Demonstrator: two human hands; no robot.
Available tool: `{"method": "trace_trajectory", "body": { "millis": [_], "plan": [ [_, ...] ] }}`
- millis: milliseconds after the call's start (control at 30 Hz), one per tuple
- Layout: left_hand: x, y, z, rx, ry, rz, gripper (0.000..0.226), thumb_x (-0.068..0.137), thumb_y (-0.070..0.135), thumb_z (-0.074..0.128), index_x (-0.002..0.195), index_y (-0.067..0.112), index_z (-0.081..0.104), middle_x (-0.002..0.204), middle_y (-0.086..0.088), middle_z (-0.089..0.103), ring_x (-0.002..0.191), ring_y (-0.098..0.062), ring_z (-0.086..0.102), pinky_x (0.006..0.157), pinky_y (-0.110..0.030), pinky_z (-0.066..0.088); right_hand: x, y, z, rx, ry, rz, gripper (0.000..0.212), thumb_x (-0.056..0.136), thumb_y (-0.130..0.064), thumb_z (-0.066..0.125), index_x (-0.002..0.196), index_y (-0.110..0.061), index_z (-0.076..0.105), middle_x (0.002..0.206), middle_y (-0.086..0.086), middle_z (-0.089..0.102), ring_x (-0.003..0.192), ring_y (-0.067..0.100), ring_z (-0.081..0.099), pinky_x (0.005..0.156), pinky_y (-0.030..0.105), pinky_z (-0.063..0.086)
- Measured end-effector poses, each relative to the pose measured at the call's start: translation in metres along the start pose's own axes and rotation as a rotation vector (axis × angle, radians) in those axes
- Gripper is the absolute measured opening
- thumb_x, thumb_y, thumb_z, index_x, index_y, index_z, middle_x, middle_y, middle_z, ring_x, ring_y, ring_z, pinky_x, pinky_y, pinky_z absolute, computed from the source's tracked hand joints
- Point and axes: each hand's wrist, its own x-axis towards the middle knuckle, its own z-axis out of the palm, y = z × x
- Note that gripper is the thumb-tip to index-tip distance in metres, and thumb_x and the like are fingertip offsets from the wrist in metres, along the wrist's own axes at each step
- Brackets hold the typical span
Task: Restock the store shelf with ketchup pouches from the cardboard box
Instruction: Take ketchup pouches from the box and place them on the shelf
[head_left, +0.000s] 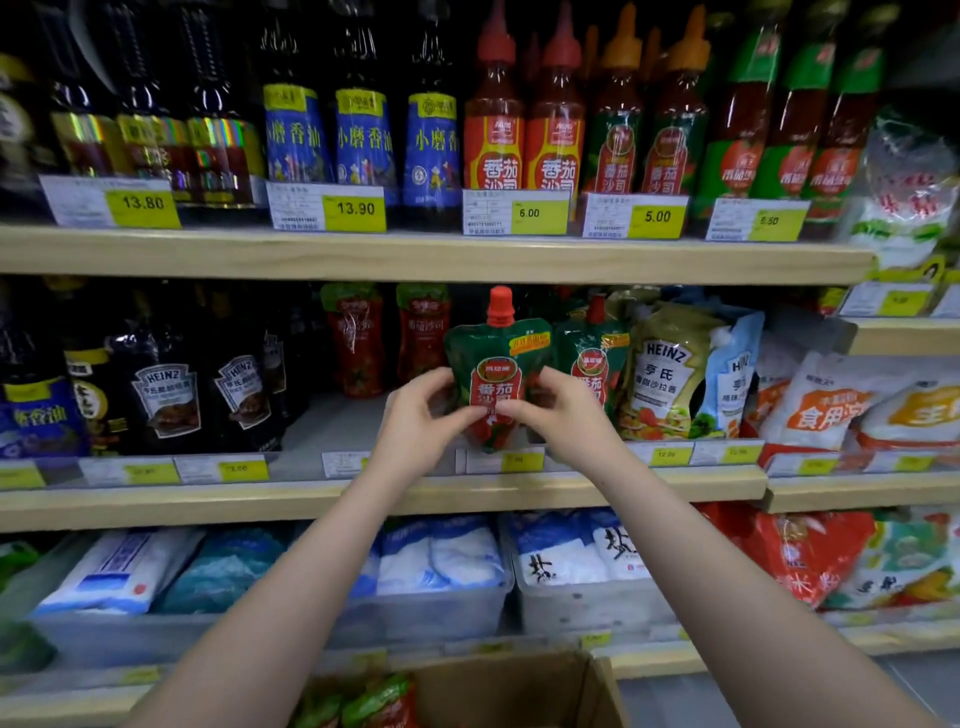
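Cardboard box (524, 691) at bottom centre with ketchup pouches (371, 701) inside, your left hand (421, 421) and right hand (558, 415) both pinching an upright red-capped ketchup pouch (496, 364) at frame centre, at the middle shelf (208, 501) front, beside a matching pouch (589, 358).

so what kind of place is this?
Almost certainly a grocery store aisle: wooden shelves packed with sauce bottles, yellow price tags along the edges, and both hands setting a ketchup pouch upright on the middle shelf.
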Motion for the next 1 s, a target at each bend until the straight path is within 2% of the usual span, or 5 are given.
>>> {"method": "trace_trajectory", "body": {
  "millis": [200, 533, 733, 833, 1000],
  "plan": [
    [0.025, -0.032, 0.004, 0.126, 0.015, -0.059, 0.026, 0.075, 0.021, 0.076, 0.099, 0.018, 0.068, 0.092, 0.013, 0.065, 0.085, 0.003, 0.058, 0.074, -0.003, 0.040, 0.030, 0.025, 0.018, -0.033, 0.039, 0.077, 0.028, 0.083, -0.022, 0.066, 0.110, -0.014, 0.063, 0.106, 0.001, 0.069, 0.098, 0.013, 0.063, 0.092, 0.039, 0.051],
    [0.029, -0.064, 0.021, 0.119, -0.009, -0.234, 0.032, 0.079, 0.019, 0.073, 0.099, 0.014, 0.048, 0.093, 0.000, 0.060, 0.083, -0.013, 0.062, 0.071, -0.021, 0.052, 0.028, 0.051, 0.046, -0.182, 0.290, 0.134, 0.056, 0.086, -0.020, 0.064, 0.132, -0.012, 0.033, 0.123, 0.010, 0.057, 0.109, 0.023, 0.057, 0.085, 0.029, 0.044],
    [0.022, -0.072, 0.008, 0.326, -0.187, -0.070, 0.024, 0.077, 0.006, 0.070, 0.072, 0.026, 0.056, 0.081, 0.008, 0.066, 0.083, -0.007, 0.062, 0.080, -0.027, 0.050, 0.012, 0.060, 0.046, -0.524, 0.107, 0.036, 0.016, 0.088, -0.014, 0.057, 0.102, -0.011, 0.050, 0.135, 0.004, 0.045, 0.114, 0.025, 0.052, 0.089, 0.035, 0.044],
    [0.029, -0.076, 0.005, 0.455, -0.252, -0.055, 0.015, 0.081, 0.014, 0.067, 0.079, 0.029, 0.064, 0.091, 0.009, 0.067, 0.090, -0.009, 0.061, 0.085, -0.034, 0.051, 0.015, 0.060, 0.046, -0.632, 0.046, 0.065, 0.018, 0.090, -0.009, 0.048, 0.105, -0.007, 0.058, 0.151, 0.008, 0.028, 0.128, 0.029, 0.040, 0.103, 0.038, 0.037],
    [0.052, -0.085, 0.000, 0.622, -0.461, -0.004, 0.022, 0.088, 0.018, 0.057, 0.108, 0.028, 0.060, 0.122, 0.010, 0.057, 0.110, -0.014, 0.054, 0.091, -0.040, 0.048, 0.039, 0.061, 0.051, -0.630, -0.005, 0.167, 0.028, 0.089, -0.001, 0.043, 0.114, -0.004, 0.055, 0.155, 0.011, 0.017, 0.124, 0.033, 0.047, 0.100, 0.039, 0.044]
  ]
}}
